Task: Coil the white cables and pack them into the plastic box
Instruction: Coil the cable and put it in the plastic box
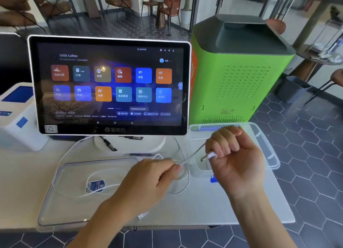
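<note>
A thin white cable (192, 155) stretches taut between my two hands above the white counter. My left hand (148, 181) pinches it at the lower end, where loops of cable (182, 184) hang down beside the fingers. My right hand (233, 155) is closed around the cable's plug end, the connector (206, 157) sticking out to the left. The clear plastic box (267, 155) stands behind and under my right hand, with a blue clip at its near edge. A second white cable with a blue-labelled part (96, 186) lies coiled under a clear lid (61, 201) at the left.
A large touchscreen terminal (111, 84) on a white stand fills the back of the counter. A green machine (239, 77) rises behind the box. A white printer-like device (16, 114) sits at the far left. The counter's front edge runs just below my forearms; tiled floor lies beyond.
</note>
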